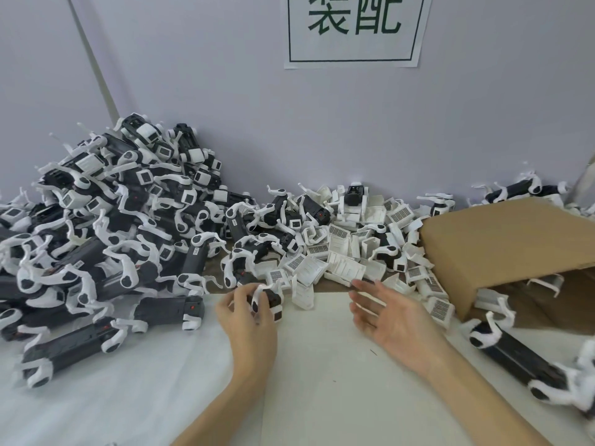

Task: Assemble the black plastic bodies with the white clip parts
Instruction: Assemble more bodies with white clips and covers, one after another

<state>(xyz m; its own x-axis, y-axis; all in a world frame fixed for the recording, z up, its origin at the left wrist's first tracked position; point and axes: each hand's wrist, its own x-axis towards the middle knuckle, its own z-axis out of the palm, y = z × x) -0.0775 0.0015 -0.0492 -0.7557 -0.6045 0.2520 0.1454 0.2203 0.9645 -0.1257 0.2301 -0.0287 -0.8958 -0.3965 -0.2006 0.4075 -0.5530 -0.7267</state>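
My left hand [246,312] grips a black plastic body [269,300] with white leg parts on it, near the middle of the table. My right hand [391,315] is open, palm toward the left, fingers stretched to the edge of a heap of white clip parts [343,267]; it holds nothing. A big pile of black bodies with white parts [106,226] fills the left side, up against the wall.
An open cardboard box [502,249] lies on its side at the right, with white parts spilling from its mouth. A black body with white legs [515,358] lies at the right front. A white sheet [322,365] covers the table under my hands. A sign hangs on the wall.
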